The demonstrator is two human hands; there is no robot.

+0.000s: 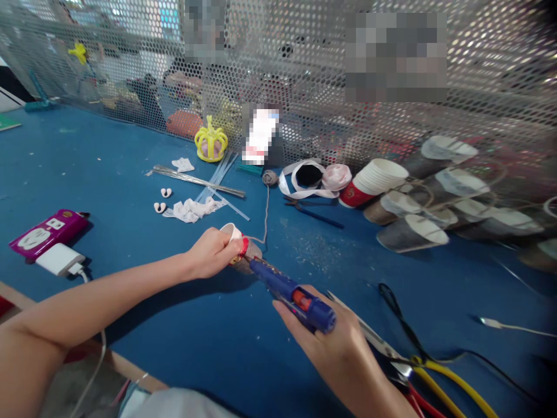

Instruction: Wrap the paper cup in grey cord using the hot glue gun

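A blue table [195, 337] fills most of the frame, backed along the top by a perforated metal screen [304, 75]. At the right edge lies a heap of dark-wrapped cups [411, 233], several tipped on their sides. The right hand [343, 342], lower right of centre, is curled around a blue glue gun [278, 281], which slants up and left. The left hand [214, 252], mid-frame, has its fingers closed around a paper cup [230, 231]. That cup lies tilted at the centre, partly wrapped in grey yarn with a red band; the gun's nozzle is right at it, though contact cannot be told. A yellow-handled tool [435, 390] lies lower right, beside the right forearm. A purple packet [50, 232] sits at the left, touching a white adapter [60, 259]. Right of centre, a stack of white cups [378, 177] leans beside a loop of white ribbon [289, 180]. A yellow crown [211, 142] stands upper left of centre. A small yarn ball [270, 177] trails a strand down to the held cup. Smallest are the eye-like pieces [160, 207], left of centre.
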